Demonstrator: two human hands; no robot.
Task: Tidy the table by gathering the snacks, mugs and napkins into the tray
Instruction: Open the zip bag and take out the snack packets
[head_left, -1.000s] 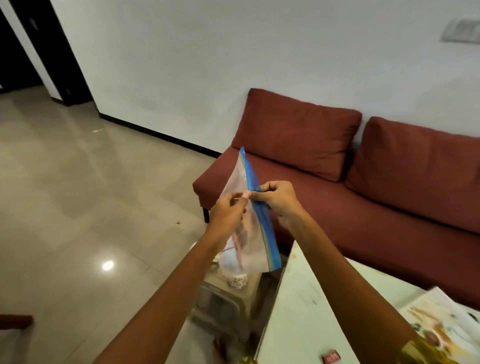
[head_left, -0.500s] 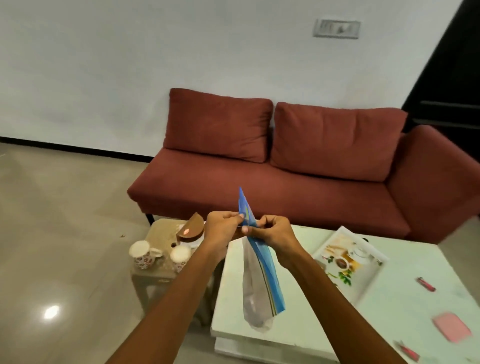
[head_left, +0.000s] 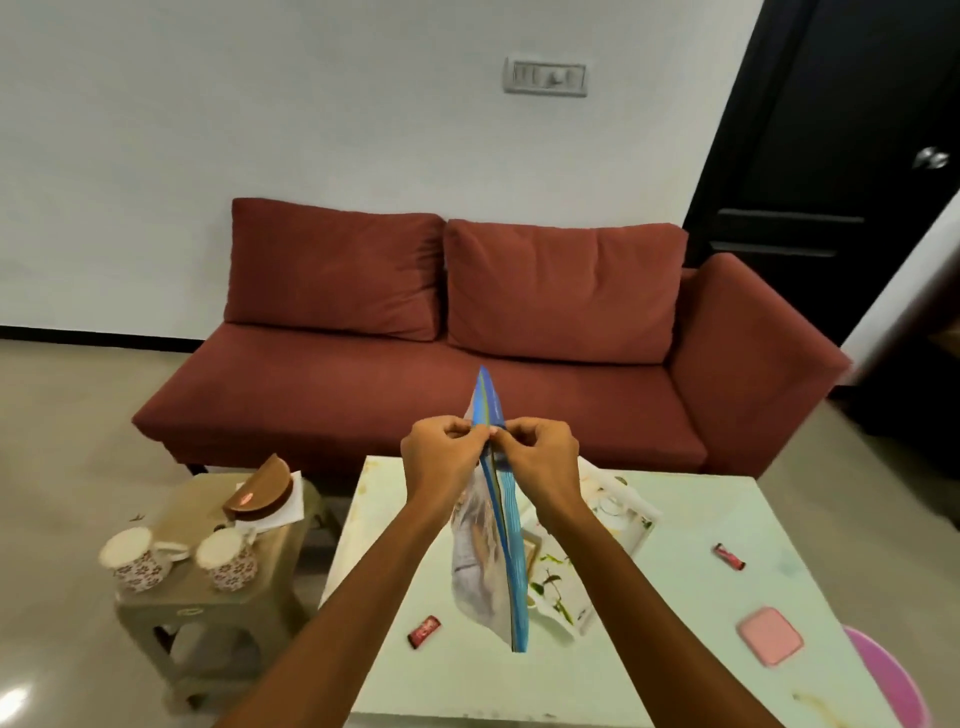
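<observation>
**While Pinching Shut, Poised to Drop**

Pinching the zip bag (head_left: 488, 561) at its blue seal from both sides: left hand (head_left: 439, 460), right hand (head_left: 540, 457), fingers (head_left: 457, 426) curled tight on the strip. Hanging straight down from the grip, long axis near vertical, over the worktop (head_left: 675, 649). Just beyond and rightward, the tray (head_left: 631, 525), nearer the right hand, so probably a short lowering that way. Far left, two mugs (head_left: 136, 558) on the stool (head_left: 208, 608).

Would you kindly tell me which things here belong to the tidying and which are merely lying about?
Job: snack bag, pinched by left hand and right hand; tray; left mug; right mug; napkins; near snack bar; far snack bar.
Lying about: sofa; stool; door.
</observation>
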